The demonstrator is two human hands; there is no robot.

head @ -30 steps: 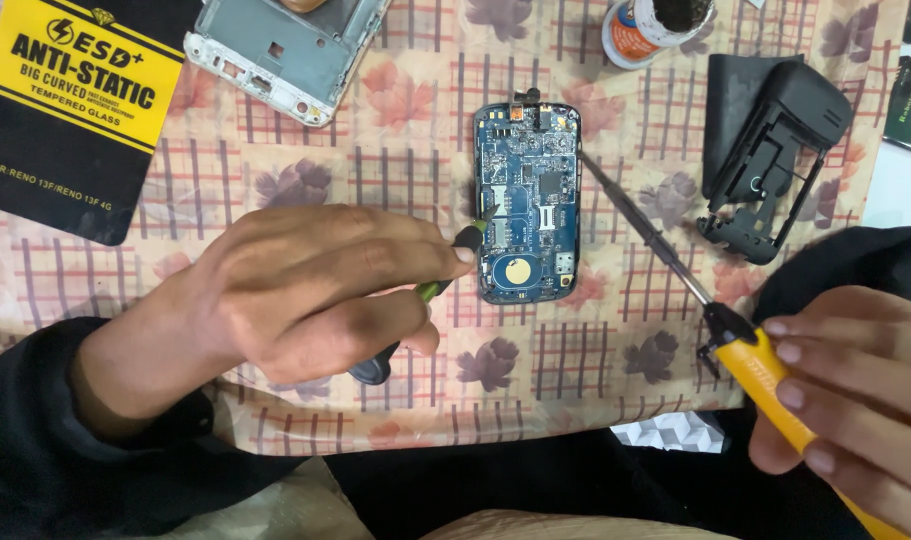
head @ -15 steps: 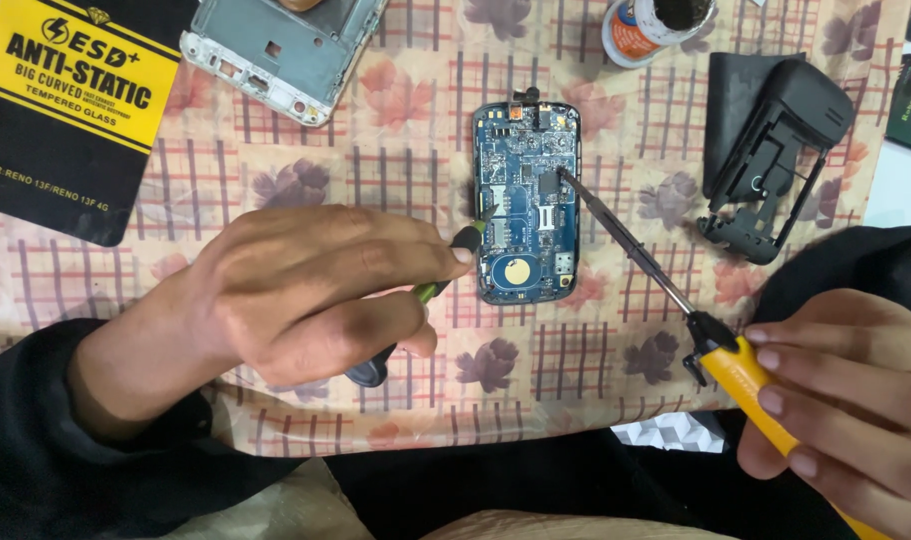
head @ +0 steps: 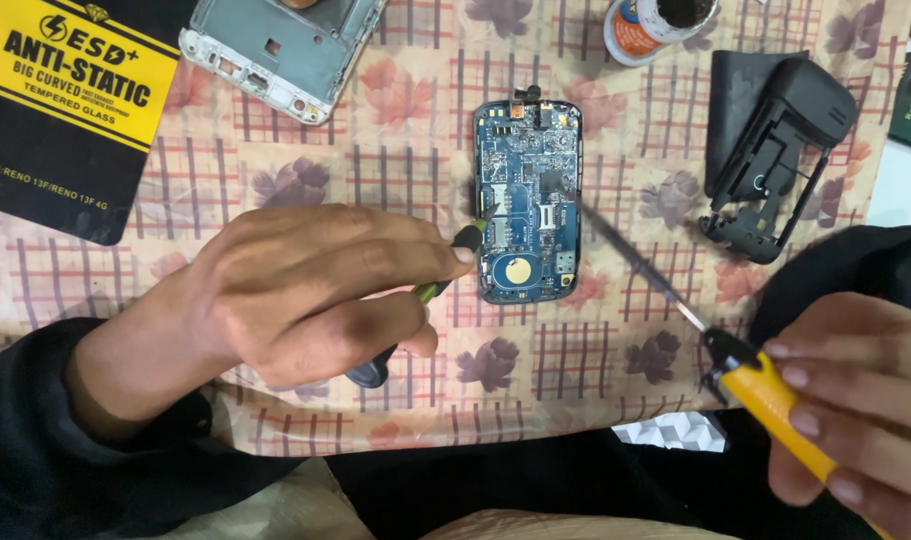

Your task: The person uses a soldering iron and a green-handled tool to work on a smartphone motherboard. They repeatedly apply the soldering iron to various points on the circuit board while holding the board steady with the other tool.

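- Now your left hand (head: 305,290) pinches a slim green-and-black tool (head: 415,300), its tip touching the blue circuit board (head: 527,200).
- Your right hand (head: 855,400) grips a yellow-handled screwdriver (head: 765,395); its thin metal shaft reaches toward the board's right edge.
- That rounded board lies flat on the floral checked cloth (head: 415,100), mid-table.

I see a blue phone circuit board (head: 527,200) lying flat, face up, lengthwise on the surface, a round gold contact near its near end. A small green-and-black screwdriver (head: 430,290) slants in from the left, its tip touching the board's left edge. A yellow-handled screwdriver (head: 715,345) angles from the near right, its thin shaft blurred, tip at the board's right side.
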